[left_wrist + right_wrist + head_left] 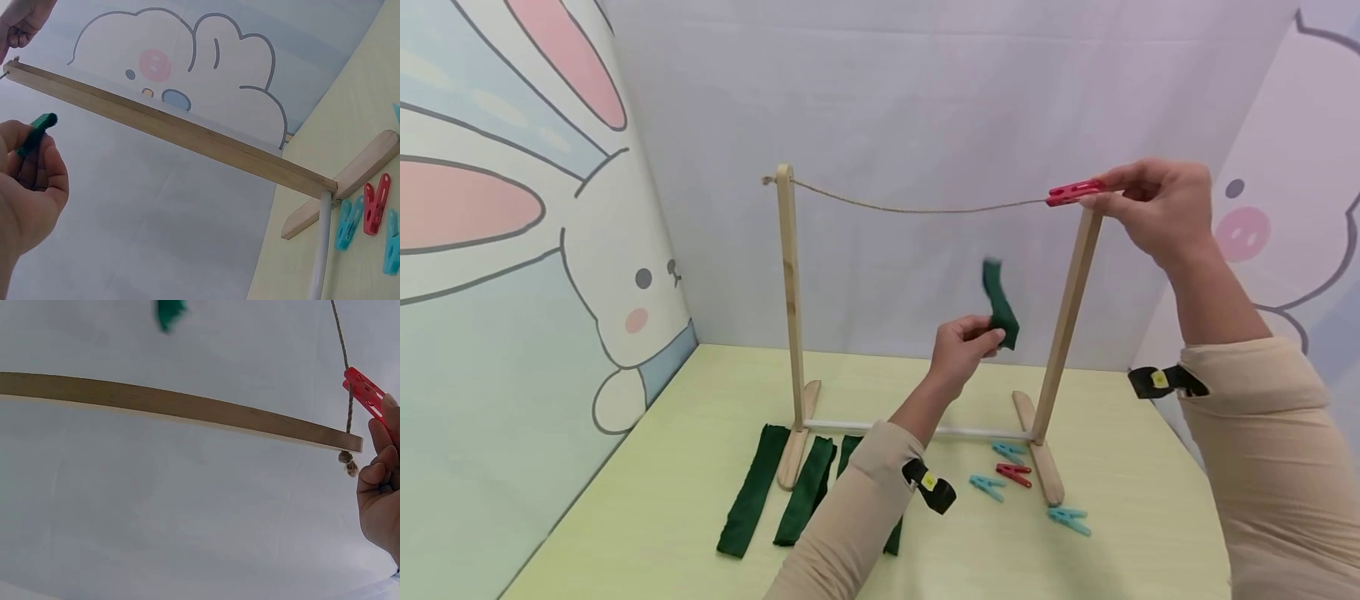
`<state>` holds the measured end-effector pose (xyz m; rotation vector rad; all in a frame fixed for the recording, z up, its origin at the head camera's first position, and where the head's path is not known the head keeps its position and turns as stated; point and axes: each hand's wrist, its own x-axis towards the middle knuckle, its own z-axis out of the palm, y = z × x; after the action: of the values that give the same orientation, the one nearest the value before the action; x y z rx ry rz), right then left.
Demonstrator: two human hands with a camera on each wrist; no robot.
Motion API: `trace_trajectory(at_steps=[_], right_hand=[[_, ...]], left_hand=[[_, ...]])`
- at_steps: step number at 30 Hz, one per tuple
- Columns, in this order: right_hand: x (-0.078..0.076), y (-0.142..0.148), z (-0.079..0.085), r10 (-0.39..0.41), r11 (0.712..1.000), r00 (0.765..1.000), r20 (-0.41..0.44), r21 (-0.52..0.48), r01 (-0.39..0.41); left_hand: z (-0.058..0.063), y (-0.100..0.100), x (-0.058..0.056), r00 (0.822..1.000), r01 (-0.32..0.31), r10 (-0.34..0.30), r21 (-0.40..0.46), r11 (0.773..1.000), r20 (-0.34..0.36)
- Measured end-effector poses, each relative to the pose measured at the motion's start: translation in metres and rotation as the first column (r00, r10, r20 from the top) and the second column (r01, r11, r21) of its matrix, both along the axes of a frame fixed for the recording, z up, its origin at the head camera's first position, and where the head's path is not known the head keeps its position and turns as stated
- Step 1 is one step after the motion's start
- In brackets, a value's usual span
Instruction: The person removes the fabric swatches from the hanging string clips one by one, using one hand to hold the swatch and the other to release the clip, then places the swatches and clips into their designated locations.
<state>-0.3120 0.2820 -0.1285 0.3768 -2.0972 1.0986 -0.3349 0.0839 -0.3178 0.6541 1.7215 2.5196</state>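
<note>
My left hand (961,354) pinches a dark green cloth strip (997,300) between thumb and fingers, below the rope (910,210) and left of the right post (1070,321). The strip's free end bends upward, blurred. Up at the top of that post, my right hand (1165,204) pinches a red clothespin (1073,192) by its handle ends. Its tip overlaps the rope in the right wrist view, where the clothespin (365,392) lies close to the rope's knotted end (347,461). In the left wrist view the left hand (34,178) shows the green strip (39,132) bunched at its fingertips.
Several green strips (754,492) lie on the pale table (625,533), partly behind the left sleeve. Blue clothespins (1069,520) and a red one (1013,474) lie near the right foot (1047,471). A white bar (973,432) joins the wooden posts low down.
</note>
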Motion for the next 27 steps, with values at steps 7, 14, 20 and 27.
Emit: trace_trajectory(at_steps=[7, 14, 20, 27], right_hand=[[0.004, 0.003, -0.008, 0.048, 0.999, 0.998, -0.043, -0.011, -0.049], [0.011, 0.004, -0.016, 0.088, 0.995, 0.993, -0.081, -0.049, -0.092], [0.014, -0.001, -0.025, 0.038, 0.989, 0.988, -0.152, -0.135, -0.059], [0.015, -0.003, -0.03, 0.019, 0.984, 0.983, -0.181, -0.17, -0.05]], left_hand=[[-0.002, -0.012, 0.008, 1.0, 0.011, -0.01, -0.071, 0.997, 0.018], [-0.005, -0.023, 0.012, 0.999, 0.029, -0.027, -0.097, 0.995, 0.022], [-0.009, -0.032, 0.015, 0.998, 0.031, -0.023, -0.12, 0.992, 0.067], [-0.017, -0.04, 0.021, 0.996, 0.031, -0.019, -0.14, 0.99, 0.089]])
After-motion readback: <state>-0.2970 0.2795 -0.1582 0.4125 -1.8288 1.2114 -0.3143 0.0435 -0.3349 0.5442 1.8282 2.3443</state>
